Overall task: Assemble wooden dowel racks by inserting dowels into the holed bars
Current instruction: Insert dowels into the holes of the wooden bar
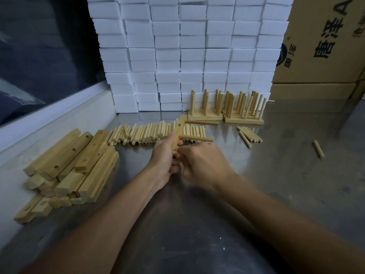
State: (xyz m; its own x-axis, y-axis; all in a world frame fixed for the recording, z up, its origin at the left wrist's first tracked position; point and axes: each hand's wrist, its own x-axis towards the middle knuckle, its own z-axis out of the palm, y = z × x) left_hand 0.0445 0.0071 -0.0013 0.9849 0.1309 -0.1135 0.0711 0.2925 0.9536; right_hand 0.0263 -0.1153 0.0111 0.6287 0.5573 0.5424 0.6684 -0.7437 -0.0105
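The left hand [165, 155] grips a holed bar [178, 131], fingers curled round its lower part, holding it tilted above the metal table [276, 184]. Two dowels stick out of the bar to the right: an upper dowel [201, 122] and a lower dowel [195, 138]. The right hand [203, 163] is curled in against the bar's lower end, just beside the left; whether it pinches anything cannot be told (its fingertips are hidden and blurred). Behind the hands lies a row of loose dowels [150, 133]. A pile of holed bars [73, 163] lies at the left. Finished racks [227, 109] stand near a wall of white foam blocks [177, 56], beside a cardboard box [325, 46]. A few dowels [249, 135] lie apart at the right.
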